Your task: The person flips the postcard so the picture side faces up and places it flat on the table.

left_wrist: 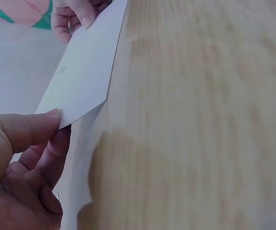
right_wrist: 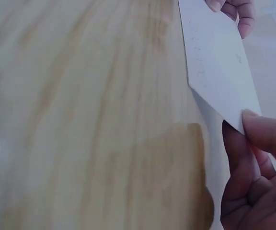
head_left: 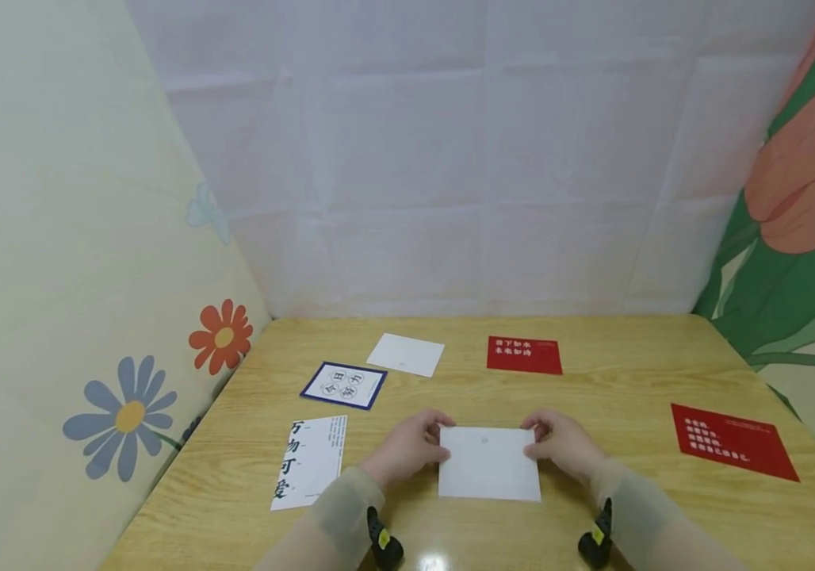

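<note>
A white card (head_left: 489,464) with a small mark near its far edge is held level between both hands. My left hand (head_left: 415,446) pinches its left edge, thumb on top and curled fingers beneath, as the left wrist view shows. On the opposite edge my right hand (head_left: 557,446) pinches it the same way, with the thumb (right_wrist: 260,125) over the card. In both wrist views the card's near edge stands just over the wooden table (left_wrist: 186,120), casting a shadow there. The card's underside is hidden.
Left of my hands lie a white card with large dark characters (head_left: 311,460) and a blue-bordered card (head_left: 343,385). Farther back are a plain white card (head_left: 406,354) and a red card (head_left: 525,355). Another red card (head_left: 732,441) lies at the right. A white cloth (head_left: 479,182) hangs behind the table.
</note>
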Demonstrator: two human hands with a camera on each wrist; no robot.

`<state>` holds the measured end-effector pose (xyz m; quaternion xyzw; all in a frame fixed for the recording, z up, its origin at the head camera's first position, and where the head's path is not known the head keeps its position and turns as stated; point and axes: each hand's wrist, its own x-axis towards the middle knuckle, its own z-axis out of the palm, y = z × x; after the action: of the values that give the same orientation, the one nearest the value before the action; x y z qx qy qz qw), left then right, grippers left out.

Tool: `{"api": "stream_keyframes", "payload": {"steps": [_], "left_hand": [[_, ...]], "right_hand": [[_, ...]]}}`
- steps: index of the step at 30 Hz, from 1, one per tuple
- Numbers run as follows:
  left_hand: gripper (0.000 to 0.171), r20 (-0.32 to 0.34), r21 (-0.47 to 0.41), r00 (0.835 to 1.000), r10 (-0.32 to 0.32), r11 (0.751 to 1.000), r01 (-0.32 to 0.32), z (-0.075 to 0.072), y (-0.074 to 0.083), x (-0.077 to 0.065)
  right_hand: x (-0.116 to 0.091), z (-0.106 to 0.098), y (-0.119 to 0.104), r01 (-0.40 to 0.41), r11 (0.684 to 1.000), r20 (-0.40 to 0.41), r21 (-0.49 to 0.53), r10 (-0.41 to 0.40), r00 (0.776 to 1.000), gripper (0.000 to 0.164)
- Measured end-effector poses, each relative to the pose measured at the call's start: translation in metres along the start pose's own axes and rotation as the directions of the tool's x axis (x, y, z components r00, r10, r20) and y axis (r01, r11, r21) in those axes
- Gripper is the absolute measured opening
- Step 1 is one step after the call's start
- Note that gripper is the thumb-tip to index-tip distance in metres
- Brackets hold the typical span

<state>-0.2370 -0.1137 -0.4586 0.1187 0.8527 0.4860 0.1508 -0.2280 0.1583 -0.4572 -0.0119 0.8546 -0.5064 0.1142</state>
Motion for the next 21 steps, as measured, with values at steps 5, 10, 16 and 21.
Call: {"api": "stream_keyframes", "payload": {"steps": [5,10,16,21], "left_hand": [[0.037,-0.028,-0.037,0.999,0.039,0.998,-0.040,-0.006,0.002,0.002],[0.033,-0.056,0.019,0.996,0.067,0.998,-0.066,-0.015,0.012,0.002],[0.022,-0.113,0.103,0.981,0.159,0.984,-0.147,-0.021,0.023,0.000],[0.009,-0.116,0.151,0.963,0.244,0.962,-0.226,-0.024,0.025,-0.004]], "right_hand": [[0.001,-0.005,-0.004,0.017,0.999,-0.019,0.049,-0.016,1.000,0.026],[0.000,-0.012,-0.013,0.085,0.995,-0.049,0.058,-0.082,0.995,0.022],[-0.001,-0.017,-0.021,0.165,0.985,-0.094,0.047,-0.160,0.983,0.017],[-0.005,-0.022,-0.022,0.221,0.974,-0.065,0.055,-0.217,0.974,0.010]]}}
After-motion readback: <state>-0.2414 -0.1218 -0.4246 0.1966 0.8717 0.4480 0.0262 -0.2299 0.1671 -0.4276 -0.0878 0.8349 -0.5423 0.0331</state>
